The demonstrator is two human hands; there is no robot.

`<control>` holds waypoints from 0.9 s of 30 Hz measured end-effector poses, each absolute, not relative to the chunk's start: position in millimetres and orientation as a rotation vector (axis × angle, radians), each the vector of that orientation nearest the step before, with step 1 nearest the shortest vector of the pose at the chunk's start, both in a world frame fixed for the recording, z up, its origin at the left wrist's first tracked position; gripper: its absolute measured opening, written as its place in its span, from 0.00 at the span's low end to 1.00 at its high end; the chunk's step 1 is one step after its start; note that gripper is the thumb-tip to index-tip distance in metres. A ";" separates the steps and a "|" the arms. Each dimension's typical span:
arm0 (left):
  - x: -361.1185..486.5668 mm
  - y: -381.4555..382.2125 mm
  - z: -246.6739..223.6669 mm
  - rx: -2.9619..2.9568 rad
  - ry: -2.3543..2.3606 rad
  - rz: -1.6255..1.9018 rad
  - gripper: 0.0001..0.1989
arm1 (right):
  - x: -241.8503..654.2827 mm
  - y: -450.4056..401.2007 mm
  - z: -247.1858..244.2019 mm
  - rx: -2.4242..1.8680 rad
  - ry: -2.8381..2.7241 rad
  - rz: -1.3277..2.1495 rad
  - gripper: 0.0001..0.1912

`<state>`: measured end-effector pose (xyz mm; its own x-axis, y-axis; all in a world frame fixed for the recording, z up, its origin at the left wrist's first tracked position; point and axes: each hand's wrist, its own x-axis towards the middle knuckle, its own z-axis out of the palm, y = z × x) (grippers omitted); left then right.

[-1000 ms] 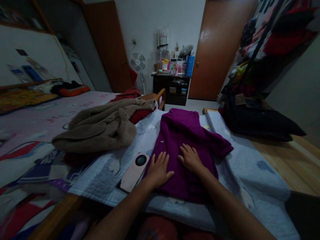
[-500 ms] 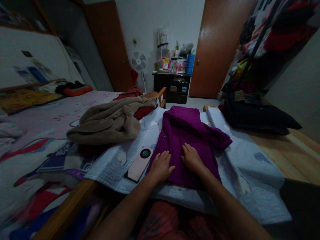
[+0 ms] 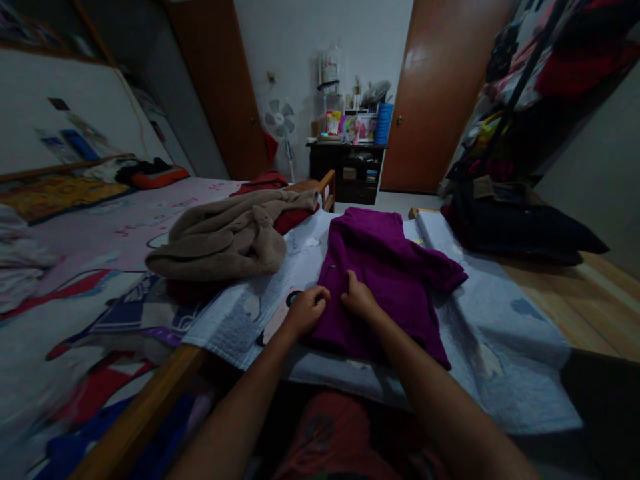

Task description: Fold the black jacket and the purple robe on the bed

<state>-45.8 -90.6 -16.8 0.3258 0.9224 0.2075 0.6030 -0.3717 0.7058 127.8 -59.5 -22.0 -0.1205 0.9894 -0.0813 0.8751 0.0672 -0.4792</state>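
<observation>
A purple jacket lies spread in front of me, one sleeve out to the right and a small zipper pull showing near its left edge. My left hand is over the jacket's lower left edge with its fingers curled in. Toward the jacket's middle is my right hand, fingers bent under and one digit pointing up and away. Whether either hand has cloth between its fingers is hidden. A pink phone with a round black camera ring lies left of the jacket, partly covered by my left hand and wrist.
A pale blue quilted cover is under the jacket. A grey-brown fleece garment is heaped to the left, beside a bed. Dark folded clothes sit on a wooden surface at right. A fan stands behind.
Both hands were lying flat with fingers stretched on the jacket. Their fingers are now curled, and both have moved away from me; the left now partly covers the phone.
</observation>
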 end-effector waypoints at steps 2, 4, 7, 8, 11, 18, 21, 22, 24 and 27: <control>-47.9 -91.2 -23.1 2.134 1.376 0.863 0.16 | 130.9 -58.4 -20.8 -1.841 -2.026 0.599 0.35; -46.1 -94.3 -32.1 2.246 1.361 0.713 0.20 | 134.1 -58.9 -21.8 -1.841 -2.009 0.555 0.35; -38.8 -101.7 -45.6 2.429 1.364 0.443 0.24 | 134.5 -65.4 -25.3 -1.937 -2.078 0.474 0.31; -36.2 -104.2 -48.8 2.479 1.382 0.392 0.25 | 133.5 -68.8 -25.7 -1.972 -2.116 0.446 0.29; -31.0 -109.7 -52.7 2.575 1.441 0.319 0.27 | 130.3 -78.9 -24.1 -1.984 -2.216 0.288 0.23; -29.4 -119.2 -48.4 2.618 1.565 0.267 0.25 | 134.8 -93.9 -38.6 -1.667 -2.512 0.284 0.26; -28.6 -123.1 -41.0 2.612 1.643 0.285 0.23 | 138.4 -104.9 -42.1 -1.647 -2.556 0.358 0.27; -28.1 -123.4 -37.0 2.611 1.648 0.286 0.21 | 140.5 -109.0 -39.1 -1.614 -2.573 0.385 0.28; -25.7 -122.0 -27.8 2.606 1.644 0.280 0.16 | 147.7 -115.5 -27.5 -1.490 -2.616 0.478 0.26; -16.5 -116.8 -17.5 2.620 1.596 0.318 0.11 | 168.5 -117.2 -7.3 -1.382 -2.570 0.597 0.20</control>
